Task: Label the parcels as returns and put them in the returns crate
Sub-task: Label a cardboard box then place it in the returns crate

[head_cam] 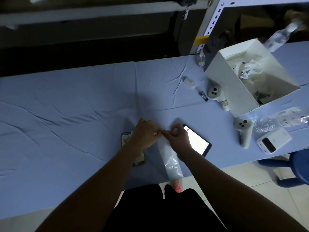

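A long clear plastic parcel bag [170, 161] lies on the blue table cloth [66, 114] and hangs over the near edge, with something red at its lower end. My left hand [145, 134] and my right hand [177, 138] both pinch the bag's far end, fingertips almost meeting. A flat parcel with a barcode label [127, 139] lies under my left wrist, partly hidden. An open white box [222, 76] stands at the back right with crumpled bags inside.
A lit tablet [199, 141] lies just right of my right hand. Two white controllers [215, 93] [244, 129], a white device [274, 141], plastic bottles [277, 37] and small bits crowd the right side. A blue stool [297, 166] stands off the table's right corner.
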The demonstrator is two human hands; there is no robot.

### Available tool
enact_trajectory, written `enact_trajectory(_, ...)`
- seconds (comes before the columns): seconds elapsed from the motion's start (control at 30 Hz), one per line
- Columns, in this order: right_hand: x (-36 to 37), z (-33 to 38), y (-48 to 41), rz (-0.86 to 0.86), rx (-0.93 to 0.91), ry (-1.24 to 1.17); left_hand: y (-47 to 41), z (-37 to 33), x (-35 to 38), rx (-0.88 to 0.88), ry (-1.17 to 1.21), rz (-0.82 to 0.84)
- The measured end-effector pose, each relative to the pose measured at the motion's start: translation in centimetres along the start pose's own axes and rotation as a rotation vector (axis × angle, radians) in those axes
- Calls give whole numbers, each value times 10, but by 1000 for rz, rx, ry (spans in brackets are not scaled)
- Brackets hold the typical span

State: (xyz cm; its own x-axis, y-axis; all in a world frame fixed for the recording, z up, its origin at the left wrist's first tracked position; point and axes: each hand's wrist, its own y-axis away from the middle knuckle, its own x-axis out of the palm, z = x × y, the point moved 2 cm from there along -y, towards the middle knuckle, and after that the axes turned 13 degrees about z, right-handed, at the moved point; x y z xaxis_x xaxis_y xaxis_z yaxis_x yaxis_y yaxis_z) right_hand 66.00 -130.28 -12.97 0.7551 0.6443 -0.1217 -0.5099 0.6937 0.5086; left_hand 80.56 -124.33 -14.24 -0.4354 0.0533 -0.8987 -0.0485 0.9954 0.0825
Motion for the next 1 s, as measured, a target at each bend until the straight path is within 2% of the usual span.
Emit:
enact_trajectory(0.13,-2,2,2,47,-28,41,0,0,-6,-21,39,12)
enact_trajectory(0.37,0,6,0,113,-72,129,-2,-8,-14,-194,159,81)
enact_trajectory(0.5,1,5,-2,93,-74,152,-4,-13,-13,-338,237,62)
enact_trajectory(0.6,1,2,-4,69,-58,188,-2,-15,-16,-426,274,-43)
enact_trajectory(0.73,2,-6,-3,31,-25,269,8,-8,-23,-548,476,-250)
enact_trajectory(0.83,4,-10,-2,-2,-19,323,22,-6,-35,-504,572,-380)
enact_trajectory(0.93,7,-11,-2,-26,-10,379,36,-2,-45,-518,781,-464)
enact_trajectory(1.0,9,-16,-2,-22,0,423,45,-2,-50,-552,978,-458)
